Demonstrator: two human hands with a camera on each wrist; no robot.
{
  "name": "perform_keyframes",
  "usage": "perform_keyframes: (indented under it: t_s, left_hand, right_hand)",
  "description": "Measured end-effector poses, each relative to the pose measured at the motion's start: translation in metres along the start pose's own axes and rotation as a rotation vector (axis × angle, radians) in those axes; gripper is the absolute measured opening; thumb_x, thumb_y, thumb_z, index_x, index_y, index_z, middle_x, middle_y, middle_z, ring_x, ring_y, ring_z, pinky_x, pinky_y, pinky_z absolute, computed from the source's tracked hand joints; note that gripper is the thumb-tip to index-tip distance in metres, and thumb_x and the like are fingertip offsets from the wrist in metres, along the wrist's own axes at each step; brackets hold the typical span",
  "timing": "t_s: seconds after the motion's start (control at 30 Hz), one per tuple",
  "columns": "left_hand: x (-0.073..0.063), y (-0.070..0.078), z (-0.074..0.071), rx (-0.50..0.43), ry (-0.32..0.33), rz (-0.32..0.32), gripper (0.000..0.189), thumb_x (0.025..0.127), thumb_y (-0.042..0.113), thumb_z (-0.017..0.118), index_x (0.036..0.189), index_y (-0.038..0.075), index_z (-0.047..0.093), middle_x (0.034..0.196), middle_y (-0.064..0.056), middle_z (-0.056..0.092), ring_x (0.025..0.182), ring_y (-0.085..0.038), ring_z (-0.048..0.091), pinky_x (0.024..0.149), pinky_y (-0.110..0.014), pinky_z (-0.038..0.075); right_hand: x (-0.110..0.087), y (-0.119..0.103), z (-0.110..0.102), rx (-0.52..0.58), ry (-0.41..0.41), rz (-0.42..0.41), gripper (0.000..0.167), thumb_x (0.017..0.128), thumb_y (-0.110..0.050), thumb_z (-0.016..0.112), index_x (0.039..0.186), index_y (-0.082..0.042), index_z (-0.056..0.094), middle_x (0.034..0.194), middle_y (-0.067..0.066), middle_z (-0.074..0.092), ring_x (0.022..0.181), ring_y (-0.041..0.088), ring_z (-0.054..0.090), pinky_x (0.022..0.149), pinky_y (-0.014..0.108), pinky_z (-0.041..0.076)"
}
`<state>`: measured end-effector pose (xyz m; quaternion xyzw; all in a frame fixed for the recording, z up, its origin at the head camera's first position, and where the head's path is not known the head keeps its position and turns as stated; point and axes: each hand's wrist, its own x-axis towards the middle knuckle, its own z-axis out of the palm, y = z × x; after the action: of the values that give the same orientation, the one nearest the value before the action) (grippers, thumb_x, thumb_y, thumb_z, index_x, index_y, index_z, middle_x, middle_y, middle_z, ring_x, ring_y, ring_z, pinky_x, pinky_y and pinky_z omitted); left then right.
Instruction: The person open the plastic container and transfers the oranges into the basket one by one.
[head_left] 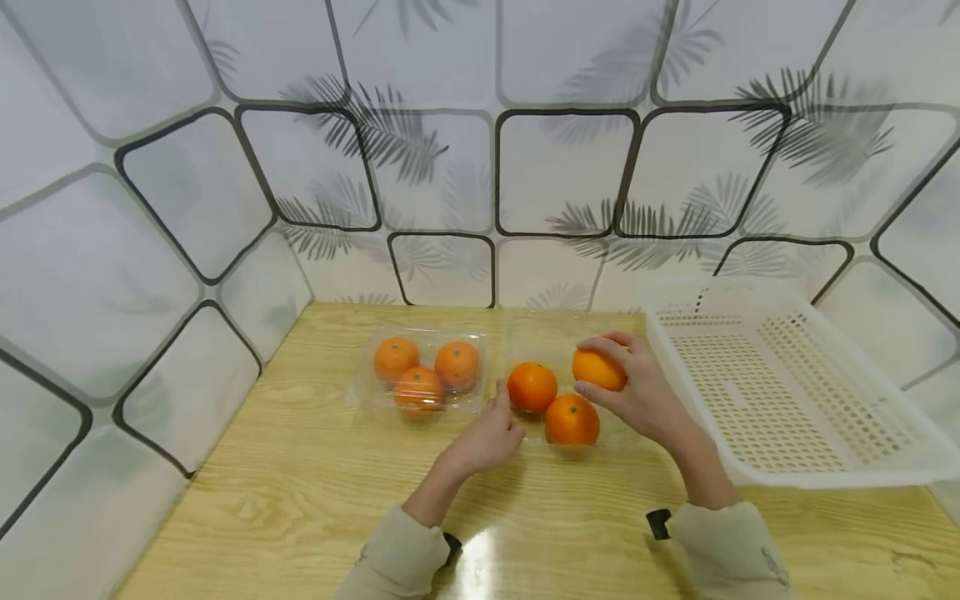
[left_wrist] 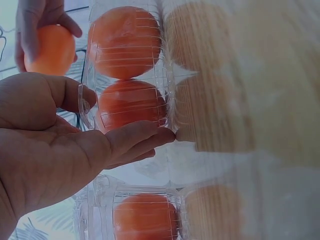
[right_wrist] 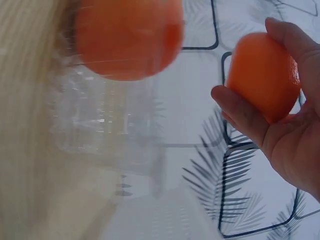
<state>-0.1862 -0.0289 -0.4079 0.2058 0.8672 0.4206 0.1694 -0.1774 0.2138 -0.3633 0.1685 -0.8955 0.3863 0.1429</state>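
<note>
In the head view my right hand [head_left: 637, 387] grips an orange [head_left: 598, 369] between thumb and fingers, over the right side of a clear plastic box [head_left: 618, 433]. Held off the wood, the same orange [right_wrist: 262, 75] fills the grasp in the right wrist view. Two more oranges sit in the box, one at the left [head_left: 532, 387] and one at the front [head_left: 572, 419]. My left hand [head_left: 491, 435] touches the box's front left corner. Its fingers [left_wrist: 135, 137] lie straight along the outer wall, with the thumb at the rim.
Left of my hands stands a second clear plastic box [head_left: 360, 392] holding three oranges. A white plastic basket [head_left: 877, 479] with a slotted bottom is at the right. The wooden table [head_left: 285, 483] meets a patterned wall covering [head_left: 442, 267] at the back and left.
</note>
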Motion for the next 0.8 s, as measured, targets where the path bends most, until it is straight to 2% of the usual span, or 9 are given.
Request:
perform_keyframes:
  t_s: [0.03, 0.1, 0.17, 0.2, 0.3, 0.5, 0.6, 0.7, 0.8]
  left_hand:
    - [-0.001, -0.001, 0.0, -0.001, 0.0, 0.002, 0.083, 0.094, 0.008, 0.049, 0.151, -0.015, -0.007, 0.088, -0.017, 0.053, 0.106, -0.033, 0.047, 0.092, -0.044, 0.04]
    - [-0.001, -0.002, 0.0, -0.004, 0.001, 0.009, 0.083, 0.093, 0.007, 0.049, 0.151, -0.015, -0.007, 0.082, -0.01, 0.049, 0.112, -0.033, 0.045, 0.095, -0.044, 0.039]
    - [-0.001, -0.002, 0.0, -0.005, 0.002, 0.018, 0.083, 0.093, 0.007, 0.049, 0.151, -0.016, -0.006, 0.085, -0.009, 0.048, 0.12, -0.034, 0.042, 0.098, -0.044, 0.037]
    - [-0.001, -0.002, 0.0, -0.008, 0.0, 0.018, 0.083, 0.094, 0.007, 0.049, 0.151, -0.016, -0.007, 0.08, -0.005, 0.043, 0.119, -0.035, 0.042, 0.097, -0.044, 0.037]
    - [0.0, -0.002, 0.0, -0.014, -0.001, 0.016, 0.082, 0.094, 0.007, 0.049, 0.151, -0.016, -0.006, 0.082, -0.006, 0.043, 0.116, -0.035, 0.043, 0.096, -0.044, 0.038]
    - [0.001, -0.002, 0.0, -0.031, -0.011, 0.004, 0.081, 0.095, 0.007, 0.047, 0.151, -0.014, -0.008, 0.082, -0.006, 0.043, 0.087, -0.029, 0.047, 0.085, -0.042, 0.043]
    - [0.001, -0.002, 0.001, -0.031, -0.009, 0.01, 0.082, 0.094, 0.007, 0.047, 0.151, -0.015, -0.008, 0.085, -0.007, 0.044, 0.096, -0.031, 0.048, 0.089, -0.045, 0.043]
    - [0.0, -0.003, 0.001, -0.021, -0.001, 0.018, 0.082, 0.093, 0.007, 0.048, 0.151, -0.015, -0.006, 0.093, -0.013, 0.046, 0.116, -0.035, 0.043, 0.099, -0.045, 0.037]
    - [0.0, -0.005, 0.002, -0.018, 0.003, 0.026, 0.083, 0.092, 0.006, 0.049, 0.151, -0.016, -0.006, 0.1, -0.02, 0.049, 0.12, -0.035, 0.04, 0.101, -0.046, 0.036]
  right_hand:
    - [0.001, -0.004, -0.003, 0.01, -0.031, -0.01, 0.044, 0.085, -0.02, 0.079, 0.126, -0.014, 0.064, 0.134, 0.023, 0.042, 0.102, 0.038, 0.056, 0.079, 0.047, 0.053]
    - [0.002, -0.01, -0.009, 0.017, -0.088, -0.037, 0.043, 0.085, -0.02, 0.079, 0.126, -0.015, 0.065, 0.133, 0.021, 0.045, 0.102, 0.035, 0.057, 0.079, 0.044, 0.053]
    - [0.004, -0.016, -0.018, 0.022, -0.141, -0.05, 0.044, 0.085, -0.02, 0.079, 0.127, -0.015, 0.065, 0.133, 0.019, 0.047, 0.102, 0.033, 0.057, 0.08, 0.043, 0.053]
    - [0.004, -0.019, -0.022, 0.027, -0.169, -0.05, 0.045, 0.085, -0.021, 0.079, 0.127, -0.015, 0.065, 0.133, 0.017, 0.048, 0.103, 0.032, 0.057, 0.081, 0.041, 0.053]
    - [0.007, -0.024, -0.036, 0.036, -0.236, -0.058, 0.047, 0.084, -0.021, 0.08, 0.129, -0.015, 0.065, 0.133, 0.013, 0.051, 0.106, 0.028, 0.057, 0.082, 0.036, 0.053]
    - [0.014, -0.029, -0.058, 0.069, -0.308, -0.067, 0.051, 0.086, -0.019, 0.078, 0.133, -0.017, 0.062, 0.131, 0.006, 0.053, 0.102, 0.023, 0.055, 0.082, 0.03, 0.052]
    - [0.017, -0.033, -0.07, 0.07, -0.331, -0.033, 0.051, 0.088, -0.02, 0.076, 0.136, -0.022, 0.059, 0.128, 0.006, 0.054, 0.098, 0.024, 0.055, 0.08, 0.03, 0.052]
    - [0.021, -0.037, -0.081, 0.088, -0.364, 0.017, 0.052, 0.09, -0.022, 0.074, 0.139, -0.023, 0.056, 0.127, 0.007, 0.053, 0.096, 0.026, 0.056, 0.078, 0.031, 0.052]
    - [0.025, -0.037, -0.09, 0.109, -0.386, 0.047, 0.054, 0.091, -0.022, 0.072, 0.142, -0.023, 0.053, 0.128, 0.009, 0.053, 0.097, 0.027, 0.057, 0.077, 0.031, 0.053]
